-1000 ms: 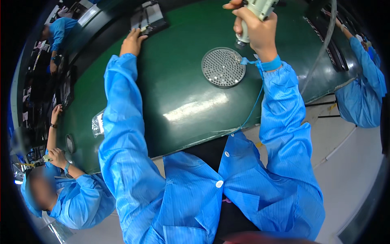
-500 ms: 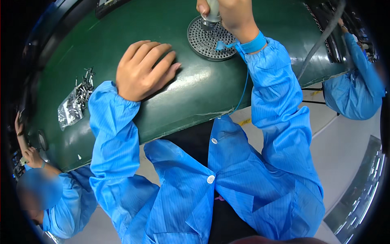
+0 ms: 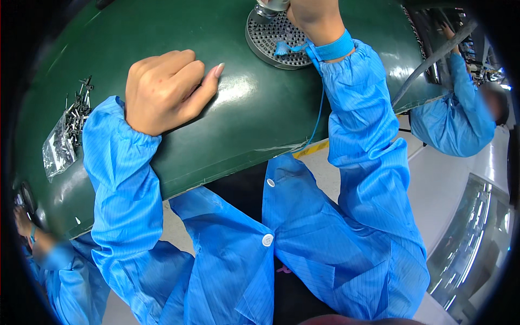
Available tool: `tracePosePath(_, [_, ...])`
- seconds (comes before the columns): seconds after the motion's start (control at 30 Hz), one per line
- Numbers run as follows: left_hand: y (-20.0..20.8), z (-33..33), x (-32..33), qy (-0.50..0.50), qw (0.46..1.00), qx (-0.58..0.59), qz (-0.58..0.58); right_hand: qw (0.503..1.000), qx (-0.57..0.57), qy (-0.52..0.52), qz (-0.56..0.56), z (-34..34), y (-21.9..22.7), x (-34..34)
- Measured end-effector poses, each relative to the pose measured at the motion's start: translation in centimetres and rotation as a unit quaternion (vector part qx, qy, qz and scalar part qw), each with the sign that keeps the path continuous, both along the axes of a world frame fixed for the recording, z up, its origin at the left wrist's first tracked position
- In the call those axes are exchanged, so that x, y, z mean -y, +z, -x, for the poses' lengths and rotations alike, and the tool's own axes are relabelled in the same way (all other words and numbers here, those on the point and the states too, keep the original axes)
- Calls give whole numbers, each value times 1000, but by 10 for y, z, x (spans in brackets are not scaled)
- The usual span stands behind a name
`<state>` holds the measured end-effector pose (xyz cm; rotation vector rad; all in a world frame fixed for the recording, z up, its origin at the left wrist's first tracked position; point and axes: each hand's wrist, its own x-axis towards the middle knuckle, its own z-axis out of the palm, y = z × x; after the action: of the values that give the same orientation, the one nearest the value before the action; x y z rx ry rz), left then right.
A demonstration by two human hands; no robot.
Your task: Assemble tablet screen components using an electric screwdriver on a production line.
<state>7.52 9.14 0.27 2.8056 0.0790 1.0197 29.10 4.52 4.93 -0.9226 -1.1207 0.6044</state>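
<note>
My left hand point(image 3: 165, 89) rests on the green table with its fingers curled into a loose fist and its thumb stretched to the right. I see nothing in it. At the upper edge, my right hand point(image 3: 314, 19) grips a pale tool point(image 3: 276, 4) with a shiny metal lower end. The tool stands over a round grey perforated plate point(image 3: 279, 38); most of the tool and my right fingers are cut off by the frame. A blue wrist strap point(image 3: 333, 49) with a thin cord circles my right wrist.
Left of my left sleeve lie several small black and silver screws point(image 3: 80, 111), beside and in a clear plastic bag point(image 3: 58, 149). A grey cable point(image 3: 433, 59) crosses the table's right side. Co-workers in blue sit at the left point(image 3: 76, 276) and right point(image 3: 447, 122).
My left hand has gone from lying with fingers outstretched to curled in. The view has shifted, so plate, screws and bag sit further left. My right hand still grips the tool.
</note>
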Motion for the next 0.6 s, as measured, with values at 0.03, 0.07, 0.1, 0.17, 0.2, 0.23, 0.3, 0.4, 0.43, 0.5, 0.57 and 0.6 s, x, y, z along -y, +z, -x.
tracePosePath(0.03, [-1,-1,1,1,1000,2,2,1000,2,1,2,0,-1,0])
tracePosePath(0.07, [-2,-3,1,-10,1000,16,15,1000,4,-5,12,-2,-1,-1])
tracePosePath(0.1, [-3,-4,2,-20,999,30,29,1000,6,-12,22,-3,-1,-1])
tracePosePath(0.17, [-5,-3,3,-18,999,28,32,1000,10,-6,26,-2,-2,0])
tracePosePath(0.2, [-5,-3,3,-17,999,25,35,999,12,-1,30,-2,-2,1])
tracePosePath(0.23, [-6,-2,4,-17,999,25,37,999,12,-1,32,-1,-3,1])
tracePosePath(0.3, [-7,-2,2,-18,999,20,34,999,7,-4,33,1,-6,-1])
tracePosePath(0.4, [-3,-2,1,-17,999,22,28,999,12,-10,30,0,-2,-1])
tracePosePath(0.43, [-1,-3,1,-17,999,24,25,999,14,-11,28,-2,1,-1])
tracePosePath(0.5, [-4,-3,-1,-18,999,20,29,999,14,-13,35,-5,-3,-3])
tracePosePath(0.57, [-6,-3,-2,-17,999,19,30,999,4,-13,32,-5,-5,-5])
tracePosePath(0.6, [-6,-3,-2,-16,999,18,29,1000,-4,-13,27,-5,-6,-5])
